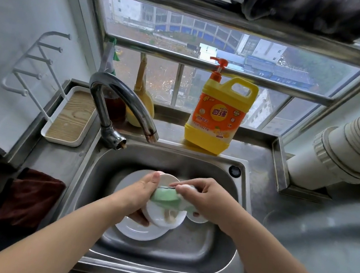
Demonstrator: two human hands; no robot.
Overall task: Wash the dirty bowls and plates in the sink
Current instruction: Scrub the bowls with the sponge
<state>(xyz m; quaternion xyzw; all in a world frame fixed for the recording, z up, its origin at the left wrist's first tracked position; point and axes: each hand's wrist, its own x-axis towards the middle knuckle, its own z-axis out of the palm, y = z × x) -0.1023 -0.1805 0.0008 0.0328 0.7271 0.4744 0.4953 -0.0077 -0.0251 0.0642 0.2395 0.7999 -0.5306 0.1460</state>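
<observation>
Over the steel sink, my left hand grips a small white bowl tilted on its side, bottom toward me, with brown smears on it. My right hand presses a green and white sponge cloth against that bowl. A white plate lies in the basin under the bowl. Another white dish shows behind my left thumb, and part of a further white dish peeks out below my right hand.
The curved tap ends above the basin's back edge, with no water running. A yellow dish soap jug stands on the ledge behind. A wood-lined tray sits left, a dark red cloth lies on the left counter, and a ribbed duct runs at the right.
</observation>
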